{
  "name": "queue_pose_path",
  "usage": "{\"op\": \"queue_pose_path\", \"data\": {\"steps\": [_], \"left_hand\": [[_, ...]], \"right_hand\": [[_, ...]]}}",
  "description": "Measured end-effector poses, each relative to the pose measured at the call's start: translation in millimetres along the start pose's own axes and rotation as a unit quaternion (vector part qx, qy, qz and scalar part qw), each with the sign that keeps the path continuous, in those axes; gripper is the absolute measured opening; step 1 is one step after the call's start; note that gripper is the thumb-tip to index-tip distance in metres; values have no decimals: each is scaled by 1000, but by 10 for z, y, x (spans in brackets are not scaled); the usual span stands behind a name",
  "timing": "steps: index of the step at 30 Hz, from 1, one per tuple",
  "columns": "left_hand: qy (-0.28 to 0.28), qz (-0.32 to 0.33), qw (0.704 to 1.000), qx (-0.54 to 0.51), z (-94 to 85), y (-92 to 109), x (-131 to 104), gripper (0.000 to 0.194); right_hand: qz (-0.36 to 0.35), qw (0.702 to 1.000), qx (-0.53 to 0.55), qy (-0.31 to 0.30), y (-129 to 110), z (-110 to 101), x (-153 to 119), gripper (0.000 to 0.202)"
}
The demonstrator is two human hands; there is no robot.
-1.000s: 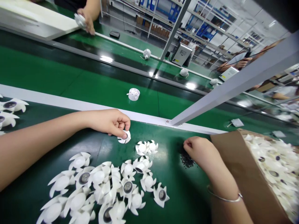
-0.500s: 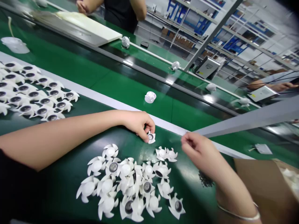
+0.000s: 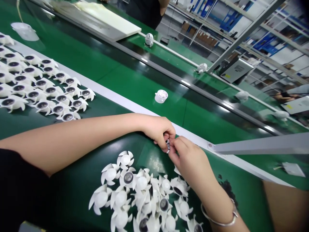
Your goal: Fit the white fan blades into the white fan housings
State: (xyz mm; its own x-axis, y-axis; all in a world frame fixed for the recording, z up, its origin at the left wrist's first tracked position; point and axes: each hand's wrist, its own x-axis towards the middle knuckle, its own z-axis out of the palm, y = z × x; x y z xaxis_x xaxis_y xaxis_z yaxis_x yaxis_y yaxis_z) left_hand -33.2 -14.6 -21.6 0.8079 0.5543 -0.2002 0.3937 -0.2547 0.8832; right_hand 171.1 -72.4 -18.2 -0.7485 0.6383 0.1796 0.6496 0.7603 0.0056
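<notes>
My left hand (image 3: 160, 130) pinches a small white fan wheel (image 3: 168, 146), its dark hub side turned to the right. My right hand (image 3: 184, 151) meets it there, fingertips closed together at the wheel's face; anything between them is too small to make out. Below both hands a loose pile of white fan wheels (image 3: 145, 196) lies on the dark green table (image 3: 101, 132), some hub up, some face down. More fan wheels (image 3: 33, 94) stand in rows at the left, dark hubs up.
A round white housing (image 3: 161, 96) sits on the green belt (image 3: 130, 83) beyond the pale rail. Small dark pieces (image 3: 228, 190) lie right of my right wrist, near a brown box (image 3: 287, 206). A grey post slants in at right. Another person stands across the line.
My right hand has moved left to the fan wheel in my left hand, and the hands now touch. The camera view has shifted, so the surroundings sit differently.
</notes>
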Motion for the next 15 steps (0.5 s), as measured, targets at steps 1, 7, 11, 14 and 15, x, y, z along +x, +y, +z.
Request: {"op": "queue_pose_path", "data": {"steps": [1,7,11,14,15], "left_hand": [[2,-1,1000,1,0,4,-1,19],[6,-15,1000,-11,6,32,-17,22],[8,-21,1000,-18,9,18,-10,26],[4,-16,999,-28,13,-16,1,30],[2,-16,999,-28,14,-26,3,31]], "right_hand": [[0,1000,-7,0,-14,-6,3,17],[-19,1000,-21,11,-41,-18,-31,18],[-41,998,-31,19,-77,-66,-93,20],[-60,997,-54,21,-120,-87,-119,24],[-62,996,-55,20,-123,-97,-122,25]]}}
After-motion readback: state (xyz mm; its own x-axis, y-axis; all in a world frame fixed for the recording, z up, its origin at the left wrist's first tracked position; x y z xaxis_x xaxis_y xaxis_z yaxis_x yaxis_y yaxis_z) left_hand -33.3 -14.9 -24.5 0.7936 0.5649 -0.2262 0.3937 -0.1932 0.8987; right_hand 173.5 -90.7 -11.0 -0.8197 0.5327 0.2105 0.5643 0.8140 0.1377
